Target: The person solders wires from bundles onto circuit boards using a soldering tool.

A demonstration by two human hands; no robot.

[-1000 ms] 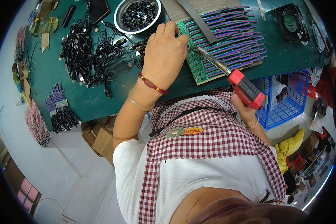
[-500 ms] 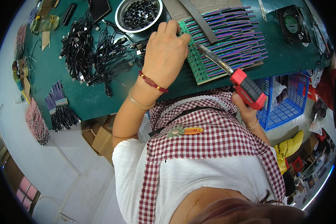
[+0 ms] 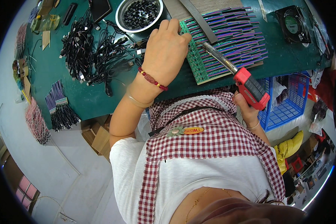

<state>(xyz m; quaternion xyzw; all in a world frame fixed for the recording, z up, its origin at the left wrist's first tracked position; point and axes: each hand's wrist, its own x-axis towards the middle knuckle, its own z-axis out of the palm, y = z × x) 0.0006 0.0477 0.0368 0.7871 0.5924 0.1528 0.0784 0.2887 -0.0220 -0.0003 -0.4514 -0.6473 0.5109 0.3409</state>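
My right hand [image 3: 247, 109] grips a red and black soldering iron [image 3: 253, 89] by its handle. The iron's metal tip points up and left, over the green circuit board panel [image 3: 198, 67]. Many striped ribbon wires [image 3: 239, 37] fan out rightward from that panel. At the panel's upper left edge, the fingers of my left hand [image 3: 167, 50] are closed together; its own back hides what they pinch. A flat metal bar [image 3: 200, 21] lies across the wires, just above the iron's tip.
A metal bowl [image 3: 118, 18] of small black parts stands beyond my left hand. Tangled black USB cables [image 3: 78, 52] spread to the left, with bundled wires [image 3: 59, 106] at the table edge. A black fan [image 3: 293, 24] sits at right; a blue crate [image 3: 287, 108] stands below.
The soldering iron and my right hand have shifted slightly to the right, its tip drawing back a little. My left wrist and forearm have moved slightly left, with fingers still at the panel's edge.
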